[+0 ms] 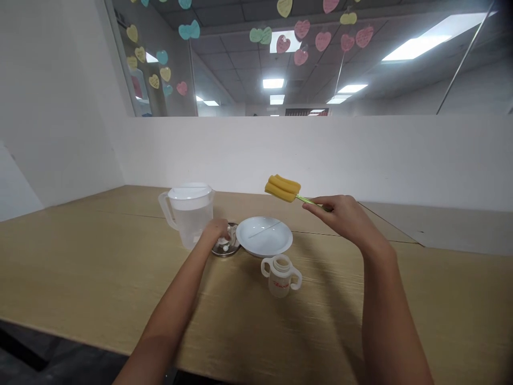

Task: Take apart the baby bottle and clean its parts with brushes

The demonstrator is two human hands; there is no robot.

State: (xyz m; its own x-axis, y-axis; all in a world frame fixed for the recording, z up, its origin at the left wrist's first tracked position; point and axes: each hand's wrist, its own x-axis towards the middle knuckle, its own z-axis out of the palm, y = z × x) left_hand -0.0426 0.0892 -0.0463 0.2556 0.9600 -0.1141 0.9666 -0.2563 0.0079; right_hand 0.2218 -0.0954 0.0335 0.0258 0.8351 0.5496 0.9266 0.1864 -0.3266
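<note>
Holding sponge bottle brush (282, 189) in right hand (340, 216); left hand (215, 231) on metal lid (222, 248)

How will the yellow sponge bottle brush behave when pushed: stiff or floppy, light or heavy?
The sponge bottle brush is probably light: the right hand holds it out by the thin green stem with its fingers. The yellow sponge head likely squashes easily. The stem looks straight, so it may be fairly stiff.
</note>
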